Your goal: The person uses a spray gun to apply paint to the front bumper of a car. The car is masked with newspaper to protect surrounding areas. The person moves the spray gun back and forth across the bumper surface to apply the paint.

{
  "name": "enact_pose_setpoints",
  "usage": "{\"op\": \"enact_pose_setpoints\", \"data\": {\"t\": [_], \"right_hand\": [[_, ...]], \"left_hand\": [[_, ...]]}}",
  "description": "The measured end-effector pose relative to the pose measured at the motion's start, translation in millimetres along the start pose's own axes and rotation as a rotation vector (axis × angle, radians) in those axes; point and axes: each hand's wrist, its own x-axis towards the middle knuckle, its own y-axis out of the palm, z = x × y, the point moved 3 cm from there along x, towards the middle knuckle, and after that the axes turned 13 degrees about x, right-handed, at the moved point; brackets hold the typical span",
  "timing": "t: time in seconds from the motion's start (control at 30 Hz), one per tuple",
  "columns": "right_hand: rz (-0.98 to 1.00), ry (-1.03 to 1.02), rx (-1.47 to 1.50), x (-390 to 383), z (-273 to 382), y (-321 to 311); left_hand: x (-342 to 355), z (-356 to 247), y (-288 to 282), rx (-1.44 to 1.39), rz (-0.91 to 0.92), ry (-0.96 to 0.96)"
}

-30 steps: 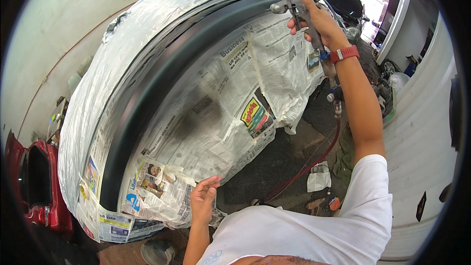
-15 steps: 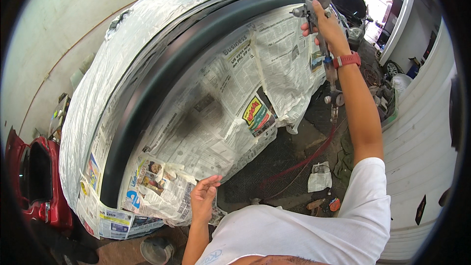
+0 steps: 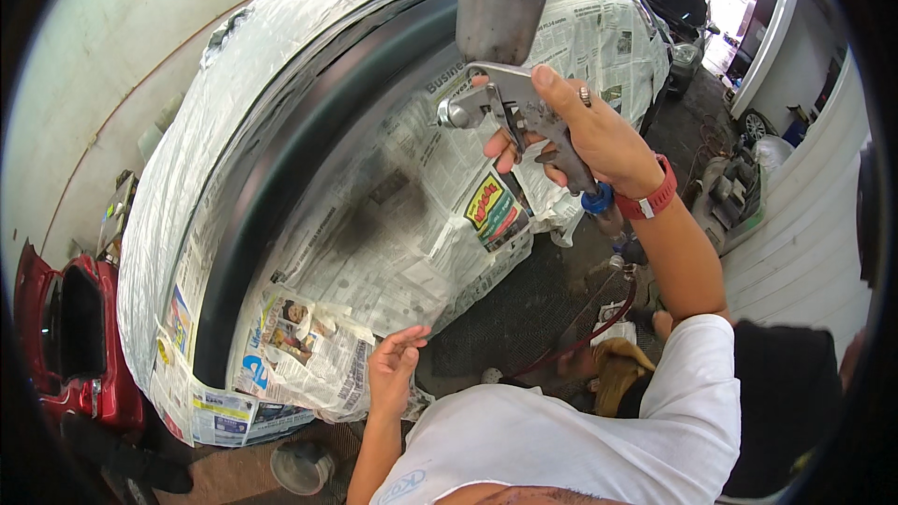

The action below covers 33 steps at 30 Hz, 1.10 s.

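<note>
My right hand (image 3: 603, 136) is wrapped round the grip of a metal spray gun (image 3: 552, 122), fingers at the trigger. Its paint cup (image 3: 505, 14) stands upright on top, and the nozzle points left toward a dark, glossy curved strip (image 3: 267, 201). That strip runs between newspaper masking (image 3: 402, 252) and pale plastic sheeting (image 3: 164, 252) on a covered car. A dark overspray patch marks the newspaper. From below the gun trails a red hose (image 3: 599, 332). My left hand (image 3: 395, 369) hovers near the lower newspaper edge, fingers loosely bent and apart, holding nothing.
At the left stands a red car part (image 3: 75, 346), with a metal can (image 3: 301, 466) on the floor nearby. Black cloth (image 3: 786, 402) and a brown cloth-like thing (image 3: 622, 374) lie beyond my right arm. Another car (image 3: 681, 47) is at the back right.
My right hand has brought the spray gun nearer, down and to the left. Black cloth, a brown thing and bare skin have appeared at lower right. My left hand has barely moved.
</note>
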Motion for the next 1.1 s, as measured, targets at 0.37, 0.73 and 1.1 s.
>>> {"op": "enact_pose_setpoints", "data": {"t": [0.37,0.73,1.1], "right_hand": [[-0.533,-0.174,-0.149,-25,-18,-89],[-0.438,-0.088,0.212,-150,-114,-105],[-0.564,-0.156,0.068,-157,-38,-185]], "left_hand": [[15,-6,25,0.062,0.03,-0.001],[131,-116,136,0.972,-0.035,0.635],[302,-144,314,1.611,-0.005,1.044]]}}
